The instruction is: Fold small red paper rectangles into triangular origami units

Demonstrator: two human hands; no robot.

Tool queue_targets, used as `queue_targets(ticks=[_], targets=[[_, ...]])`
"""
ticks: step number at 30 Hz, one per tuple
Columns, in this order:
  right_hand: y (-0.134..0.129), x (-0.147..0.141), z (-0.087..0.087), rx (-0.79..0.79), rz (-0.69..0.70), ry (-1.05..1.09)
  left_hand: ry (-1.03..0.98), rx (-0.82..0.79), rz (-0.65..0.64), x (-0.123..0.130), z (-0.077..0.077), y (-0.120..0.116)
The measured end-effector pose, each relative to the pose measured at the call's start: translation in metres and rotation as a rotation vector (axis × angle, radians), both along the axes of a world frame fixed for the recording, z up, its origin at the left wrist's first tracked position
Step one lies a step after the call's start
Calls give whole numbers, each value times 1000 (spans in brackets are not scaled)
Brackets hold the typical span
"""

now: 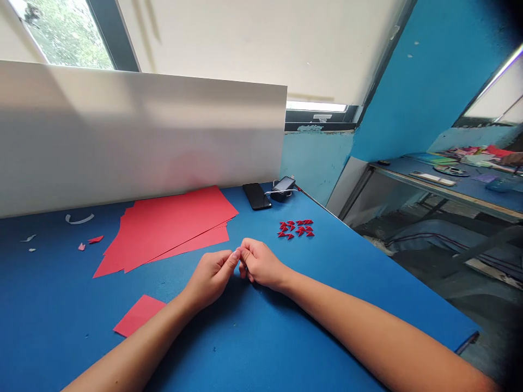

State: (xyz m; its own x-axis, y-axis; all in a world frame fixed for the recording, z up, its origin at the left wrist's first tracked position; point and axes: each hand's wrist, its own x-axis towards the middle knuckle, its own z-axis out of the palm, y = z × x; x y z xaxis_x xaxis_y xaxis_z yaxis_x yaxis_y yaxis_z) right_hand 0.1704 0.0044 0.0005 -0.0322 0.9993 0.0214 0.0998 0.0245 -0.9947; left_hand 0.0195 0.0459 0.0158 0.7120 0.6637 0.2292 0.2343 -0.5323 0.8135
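Note:
My left hand (211,276) and my right hand (261,264) meet over the blue table (261,348), thumbs and fingertips pinched together. Whatever lies between the fingertips is hidden or too small to make out. To the right of my hands, several small folded red paper triangles (300,230) are set out in rows. Beyond my left hand lies a fanned stack of red paper sheets (175,223). A smaller red paper piece (141,314) is partly covered by my left forearm.
Toward the back edge lie a black phone (256,196) and a device with a white cable (283,186). Paper scraps (95,239) and a curved white strip (79,219) are at the left. A white board (143,130) stands behind; another table (469,188) is at the right.

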Motion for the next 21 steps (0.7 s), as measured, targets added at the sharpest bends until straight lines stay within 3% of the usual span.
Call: queue_targets(ticks=[4, 9, 12, 15, 18, 21], targets=[[-1, -4, 4, 19, -20, 27, -61, -52, -11, 0, 0, 0], [2, -3, 3, 12, -67, 79, -104, -52, 188, 2, -6, 2], [1, -3, 1, 21, -115, 58, -54, 118, 339, 1, -8, 3], [-4, -7, 2, 91, -143, -37, 121, 372, 392, 0, -10, 4], [-6, -9, 3, 125, -170, -100, 332, 562, 342, -1, -11, 4], [-4, -6, 2, 115, -158, -135, 422, 622, 247, -1, -12, 2]])
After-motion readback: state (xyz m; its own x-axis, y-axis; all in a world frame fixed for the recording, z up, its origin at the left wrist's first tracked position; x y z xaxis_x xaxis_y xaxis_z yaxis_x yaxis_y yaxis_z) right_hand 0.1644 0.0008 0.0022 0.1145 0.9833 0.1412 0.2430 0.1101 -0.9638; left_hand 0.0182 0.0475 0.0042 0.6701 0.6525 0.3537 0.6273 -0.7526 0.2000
